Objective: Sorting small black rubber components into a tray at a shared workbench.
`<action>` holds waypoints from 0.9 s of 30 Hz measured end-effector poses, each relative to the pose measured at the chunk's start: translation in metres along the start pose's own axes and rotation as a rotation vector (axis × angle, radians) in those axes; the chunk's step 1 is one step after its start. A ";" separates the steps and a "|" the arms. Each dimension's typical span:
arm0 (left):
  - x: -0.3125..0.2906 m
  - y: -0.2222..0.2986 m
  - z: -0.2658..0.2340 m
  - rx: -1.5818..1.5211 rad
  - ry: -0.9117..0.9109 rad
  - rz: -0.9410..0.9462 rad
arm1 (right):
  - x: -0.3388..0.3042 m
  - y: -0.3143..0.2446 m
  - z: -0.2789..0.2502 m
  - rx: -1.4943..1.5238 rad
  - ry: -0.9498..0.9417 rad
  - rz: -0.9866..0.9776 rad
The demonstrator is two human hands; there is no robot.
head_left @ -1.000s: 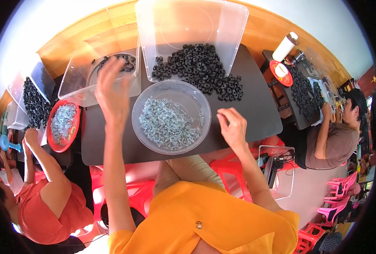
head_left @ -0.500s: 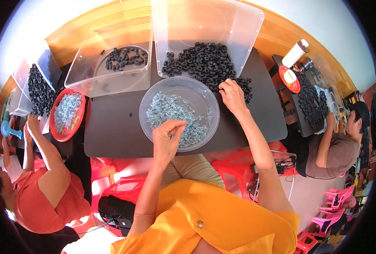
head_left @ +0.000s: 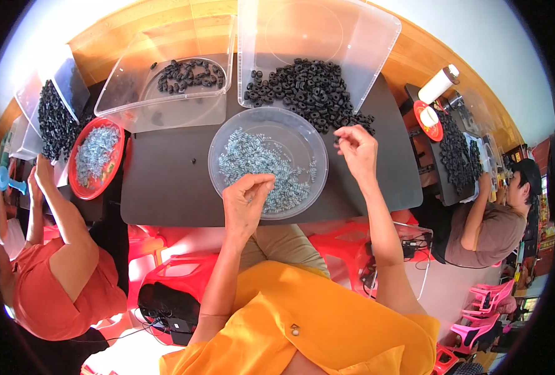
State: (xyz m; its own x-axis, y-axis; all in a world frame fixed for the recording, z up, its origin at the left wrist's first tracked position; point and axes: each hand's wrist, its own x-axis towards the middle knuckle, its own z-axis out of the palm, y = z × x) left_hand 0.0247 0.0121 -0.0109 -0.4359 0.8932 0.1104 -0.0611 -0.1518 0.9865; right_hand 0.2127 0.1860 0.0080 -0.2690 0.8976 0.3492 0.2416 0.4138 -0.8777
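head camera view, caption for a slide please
Left hand over a round tub of small springs, right hand beside a heap of black parts spilling from a clear bin.

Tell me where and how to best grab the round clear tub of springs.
The tub is probably best gripped by its rim, from left and right together: it is wide and round, rests on the table, and its loose springs could slide if it tilts. The far side looks less handy, since black pieces lie close there.

Silvery-blue coils (head_left: pixel 240 156), black pieces (head_left: pixel 321 94), dark brown tabletop (head_left: pixel 165 187), plain orange shirt (head_left: pixel 334 319)
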 end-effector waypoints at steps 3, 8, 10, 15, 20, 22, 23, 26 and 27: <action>0.000 0.002 0.003 0.028 -0.004 0.021 | -0.022 -0.037 0.005 0.158 -0.248 -0.020; 0.000 0.017 0.022 0.054 -0.080 -0.021 | -0.049 -0.062 0.022 0.175 -0.515 0.045; 0.000 0.014 0.022 0.047 -0.098 -0.028 | -0.051 -0.063 0.027 0.164 -0.559 0.057; 0.000 0.000 0.009 -0.235 -0.059 -0.093 | -0.031 -0.039 0.032 -0.152 -0.343 -0.128; 0.000 0.015 0.003 -0.396 -0.033 -0.200 | -0.029 -0.026 0.034 -0.795 -0.520 -0.430; 0.000 0.015 0.002 -0.405 -0.020 -0.196 | -0.024 -0.027 0.034 -0.767 -0.542 -0.414; 0.000 0.015 0.001 -0.405 -0.019 -0.195 | -0.023 -0.027 0.034 -0.737 -0.564 -0.396; -0.001 0.013 0.000 -0.411 -0.023 -0.201 | -0.023 -0.028 0.032 -0.481 -0.475 -0.265; -0.001 0.013 0.000 -0.408 -0.019 -0.200 | -0.023 -0.029 0.033 -0.481 -0.477 -0.265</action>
State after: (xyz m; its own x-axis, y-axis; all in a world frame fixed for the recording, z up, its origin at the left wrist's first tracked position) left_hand 0.0240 0.0093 0.0017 -0.3631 0.9290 -0.0718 -0.4932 -0.1263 0.8607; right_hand 0.1814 0.1485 0.0150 -0.7262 0.6394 0.2525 0.4657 0.7278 -0.5034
